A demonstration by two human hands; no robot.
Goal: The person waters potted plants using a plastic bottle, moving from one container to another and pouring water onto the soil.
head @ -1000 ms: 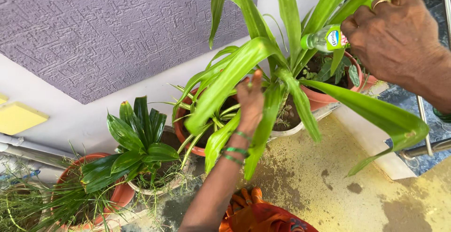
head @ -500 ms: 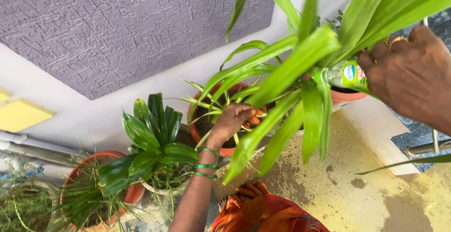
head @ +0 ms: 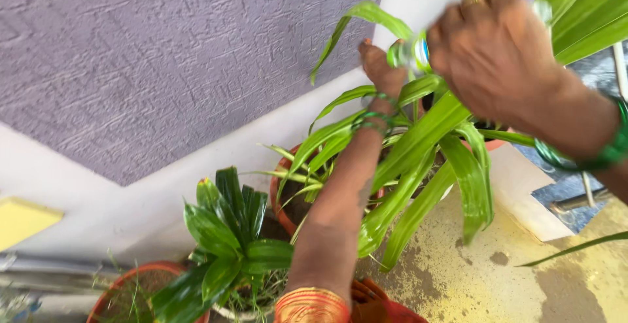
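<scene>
Purple textured wall, stained yellow floor (head: 471, 277), row of potted plants. Right hand (head: 500, 51) wraps its fingers around a small clear bottle (head: 409, 51), tipped sideways above the long-leaf plant (head: 418, 159). Left hand (head: 379, 65) reaches up to the bottle's neck; finger state unclear, blurred. No water visibly pouring; watering looks barely begun.

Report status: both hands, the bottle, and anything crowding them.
Right hand shut on small clear bottle, blurred. Left hand raised at the bottle's tip, grip unclear. Long green leaves crowd beneath both hands, over terracotta pot.
</scene>
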